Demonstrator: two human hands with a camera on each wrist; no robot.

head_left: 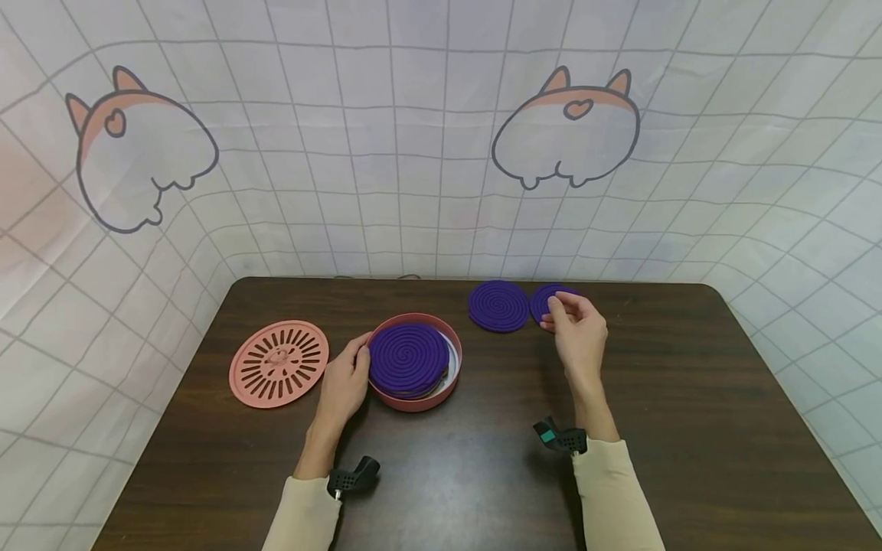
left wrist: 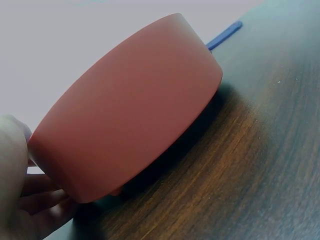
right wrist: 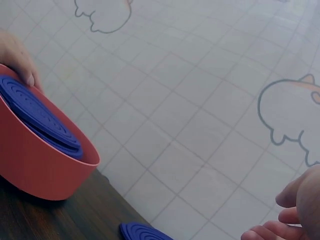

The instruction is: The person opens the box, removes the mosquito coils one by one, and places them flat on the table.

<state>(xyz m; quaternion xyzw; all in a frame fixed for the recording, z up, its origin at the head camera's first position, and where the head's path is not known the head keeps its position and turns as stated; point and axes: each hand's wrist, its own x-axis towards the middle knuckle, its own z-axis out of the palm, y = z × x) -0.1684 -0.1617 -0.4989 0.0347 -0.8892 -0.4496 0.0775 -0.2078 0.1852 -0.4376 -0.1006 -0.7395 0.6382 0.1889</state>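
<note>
On your left, a pink slotted disc (head_left: 279,364) lies flat on the dark wooden table (head_left: 448,490). Just beside it, your left hand (head_left: 344,381) grips the side of the round reddish bowl (head_left: 414,406), thumb at the rim and fingers curled against the outer wall. Inside the bowl sits a stack of round mats (head_left: 409,358), a purple spiral one on top. Farther right, near the table's back edge, a purple spiral mat (head_left: 499,306) lies beside a second purple mat (head_left: 543,301). Your right hand (head_left: 581,337) partly covers that second mat, its fingers loosely bent with nothing visible between them; you cannot tell whether they touch it.
</note>
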